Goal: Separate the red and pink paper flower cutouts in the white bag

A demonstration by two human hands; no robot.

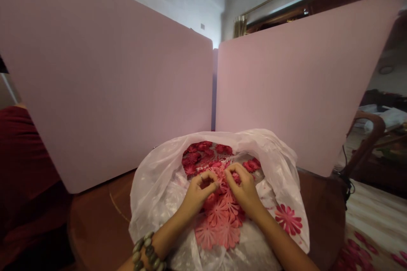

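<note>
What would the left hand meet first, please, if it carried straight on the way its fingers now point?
Probably the pink paper flowers just ahead of the left hand, though depth is unclear and the right hand lies close beyond.

My left forearm [162, 241] and right forearm [280, 241] reach in from the bottom of my view and angle toward each other. My left grip [200, 190] and right grip [241, 190] sit close together, backs upward, fingers curled, the fingertips [216, 184] just apart. From this angle I can't tell whether either is pinching anything.
</note>
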